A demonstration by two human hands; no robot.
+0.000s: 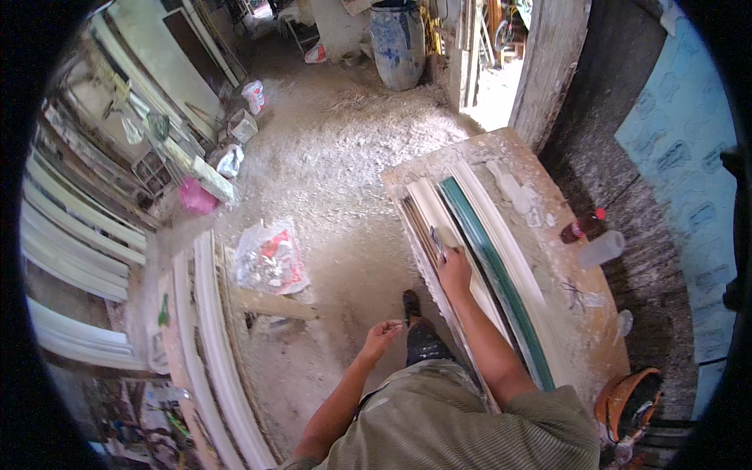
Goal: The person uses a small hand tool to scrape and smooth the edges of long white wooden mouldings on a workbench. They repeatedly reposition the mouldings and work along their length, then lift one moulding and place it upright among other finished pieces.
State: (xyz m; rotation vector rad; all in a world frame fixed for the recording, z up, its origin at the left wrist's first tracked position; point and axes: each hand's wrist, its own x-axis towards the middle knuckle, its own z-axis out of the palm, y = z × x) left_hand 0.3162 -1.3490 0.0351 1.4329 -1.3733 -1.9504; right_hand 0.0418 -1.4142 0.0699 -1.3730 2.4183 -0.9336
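Right hand (454, 272) has a small tool (435, 236) at 4 o'clock, near a green strip (495, 268); left hand (381, 338) at 6, blue barrel (398, 45) 12.

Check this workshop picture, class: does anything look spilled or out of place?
Yes. White patches on the table, right of the green strip, look like spilled material. On the floor, ahead and left of the left hand, a crumpled bag with whitish lumps looks like waste.

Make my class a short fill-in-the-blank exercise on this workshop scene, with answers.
The person's ____ hand holds a small hand tool.
The long strip between pale mouldings on the table is ____.
The dark bottle's cap is ____.
The blue barrel stands on the ____.
Missing words: right; green; red; floor.
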